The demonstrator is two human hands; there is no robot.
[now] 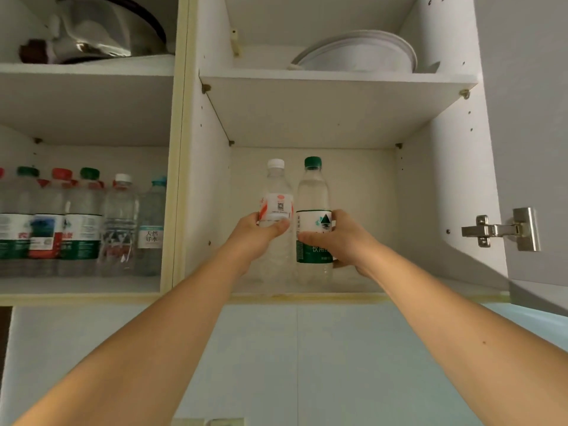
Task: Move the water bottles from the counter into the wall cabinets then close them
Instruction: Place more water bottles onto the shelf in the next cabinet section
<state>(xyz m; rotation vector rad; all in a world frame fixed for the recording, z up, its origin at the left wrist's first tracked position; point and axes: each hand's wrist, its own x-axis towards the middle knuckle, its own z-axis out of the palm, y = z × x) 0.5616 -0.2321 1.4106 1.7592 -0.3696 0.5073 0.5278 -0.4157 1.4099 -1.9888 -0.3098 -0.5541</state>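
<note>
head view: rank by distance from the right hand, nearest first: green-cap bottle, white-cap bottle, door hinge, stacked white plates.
From the right hand:
1. green-cap bottle, gripped in it.
2. white-cap bottle, just left, held by the left hand.
3. door hinge, right, on the open door.
4. stacked white plates, upper shelf.

Both arms reach up, left hand (261,233) and right hand (333,238) gripping.
</note>
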